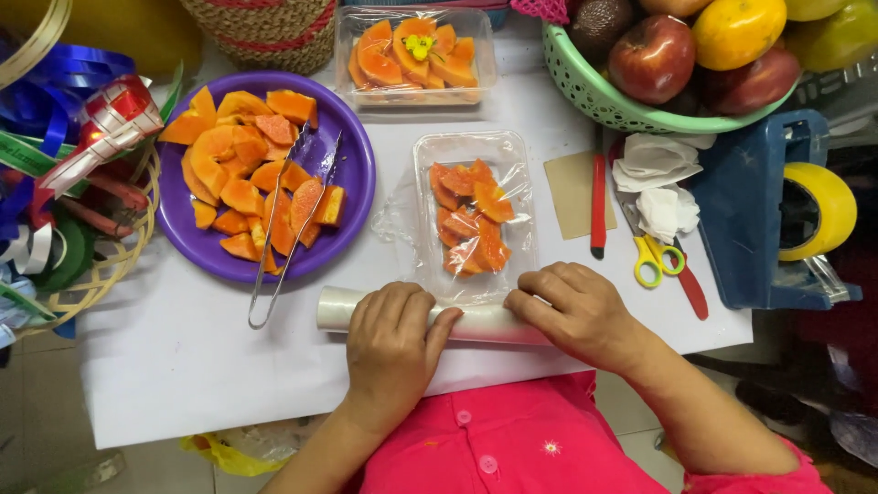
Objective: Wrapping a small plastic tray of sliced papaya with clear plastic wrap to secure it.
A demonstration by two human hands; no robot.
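Observation:
My left hand (391, 343) and my right hand (574, 311) both rest on a roll of clear plastic wrap (337, 307) lying across the near edge of the white table. Film from the roll stretches over a clear plastic tray (470, 149) of orange papaya pieces (472, 220) just beyond my hands. To the left, a purple plate (357, 174) carries many papaya chunks, with metal tongs (285, 240) lying across it. A second, wrapped tray of papaya (413, 55) sits at the back.
A green basket (585, 91) of apples and oranges stands at the back right. Beside it lie crumpled tissue (658, 178), yellow-handled scissors (655, 256), a red-handled knife (597, 206), a blue holder (745, 206) with yellow tape (819, 210). Ribbons and wicker baskets (64, 155) crowd the left.

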